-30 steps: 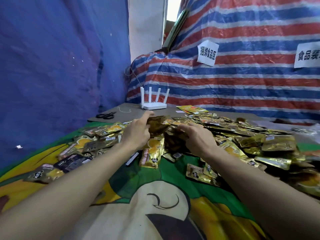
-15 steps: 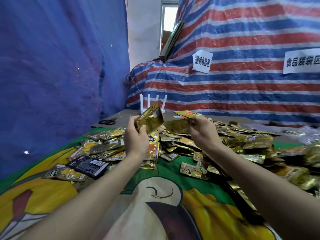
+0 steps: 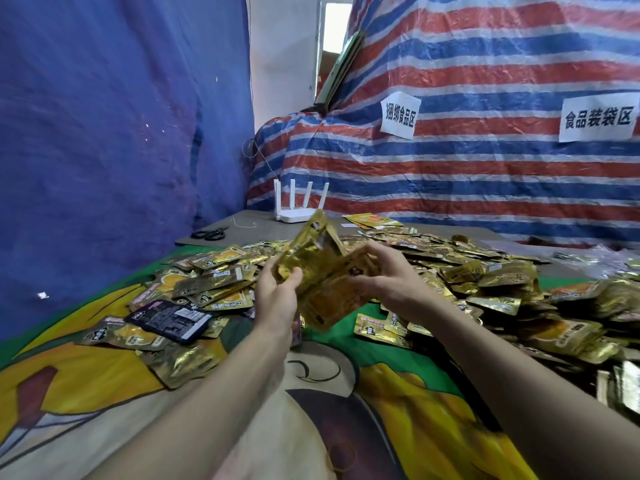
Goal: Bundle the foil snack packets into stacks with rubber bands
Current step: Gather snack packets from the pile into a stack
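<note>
At frame centre, the left hand (image 3: pixel 277 303) and right hand (image 3: pixel 393 280) both grip a fanned clutch of crinkled gold foil snack packets (image 3: pixel 313 251) above the loose packet pile (image 3: pixel 485 271) spreading right across the cartoon-printed cloth (image 3: pixel 104 368).

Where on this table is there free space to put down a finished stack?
Bare cloth lies nearest you, bordered by the loose packets on the left and the heap on the right. The grey board has a gap between scissors and router. The heap is crowded.
</note>
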`<state>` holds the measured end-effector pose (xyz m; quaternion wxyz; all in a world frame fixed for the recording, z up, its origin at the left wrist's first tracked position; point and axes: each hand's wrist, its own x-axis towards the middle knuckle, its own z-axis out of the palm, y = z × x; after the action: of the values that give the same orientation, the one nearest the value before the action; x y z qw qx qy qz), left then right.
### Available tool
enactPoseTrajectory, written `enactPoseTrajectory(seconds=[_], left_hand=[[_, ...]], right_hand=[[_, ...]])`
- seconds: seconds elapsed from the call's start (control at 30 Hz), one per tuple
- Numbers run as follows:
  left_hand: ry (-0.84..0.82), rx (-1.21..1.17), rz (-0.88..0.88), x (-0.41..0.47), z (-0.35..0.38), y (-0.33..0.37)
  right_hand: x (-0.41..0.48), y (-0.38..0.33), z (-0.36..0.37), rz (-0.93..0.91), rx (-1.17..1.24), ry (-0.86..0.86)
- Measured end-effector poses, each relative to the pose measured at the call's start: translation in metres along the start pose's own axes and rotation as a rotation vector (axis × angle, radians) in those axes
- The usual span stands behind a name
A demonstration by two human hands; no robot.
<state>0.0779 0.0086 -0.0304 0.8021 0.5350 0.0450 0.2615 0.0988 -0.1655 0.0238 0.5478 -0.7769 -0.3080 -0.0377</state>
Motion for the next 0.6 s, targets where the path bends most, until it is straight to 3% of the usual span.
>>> enactPoseTrajectory(seconds=[0.1,0.3,0.5,0.6], left_hand=[[-0.152,-0.01,-0.045,-0.006,0.003,-0.004],[-0.253,-0.085,-0.119,-0.02,0.014,-0.006],[-0.335,-0.254,-0.205,-0.033,0.023,-0.007],[-0.378,-0.188,-0.204,-0.041,0.026,-0.014]], right_hand=[[-0.005,0.006,0.006,-0.045,0.169,0.2],[-0.015,0.029,0.032,0.061,0.564,0.583],[-0.013,0.033,0.046,0.182,0.952,0.629],[-0.011,0.034,0.045,0.211,0.884,0.653]])
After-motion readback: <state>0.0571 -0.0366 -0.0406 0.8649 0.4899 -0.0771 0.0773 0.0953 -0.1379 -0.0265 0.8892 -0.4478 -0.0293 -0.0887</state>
